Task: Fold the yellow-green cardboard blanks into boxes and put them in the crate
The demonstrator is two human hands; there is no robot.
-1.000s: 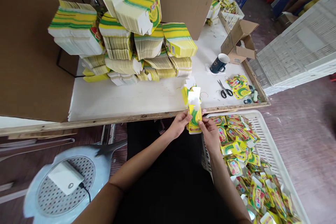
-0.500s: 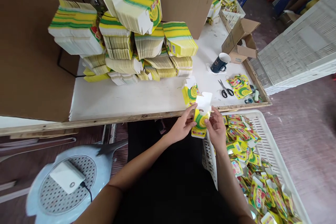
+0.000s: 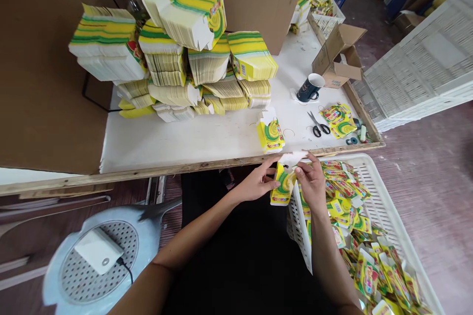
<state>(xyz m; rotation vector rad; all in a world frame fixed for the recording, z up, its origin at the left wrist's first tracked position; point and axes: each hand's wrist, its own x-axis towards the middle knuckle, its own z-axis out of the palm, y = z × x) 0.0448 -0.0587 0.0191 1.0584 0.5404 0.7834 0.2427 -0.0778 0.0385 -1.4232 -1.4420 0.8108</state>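
Both my hands hold one small yellow-and-green carton [image 3: 284, 188] just below the table's front edge. My left hand [image 3: 258, 183] pinches its left side. My right hand [image 3: 312, 181] grips its right side, with fingers on the white top flap, which is bent over flat. On the table just above lies a short stack of flat cartons [image 3: 271, 134]. To the right stands a white plastic crate [image 3: 373, 172] holding several folded cartons of the same print.
A tall pile of flat carton bundles [image 3: 177, 54] fills the back of the white table [image 3: 185, 140]. A dark mug [image 3: 309, 88], scissors [image 3: 318, 125], an open cardboard box [image 3: 338, 56] and more cartons [image 3: 338, 119] lie at right. A round fan-like device [image 3: 96, 256] sits on the floor at left.
The carton's upright white flap has been folded down flat. Both hands and the carton have shifted slightly right and down, toward the crate.
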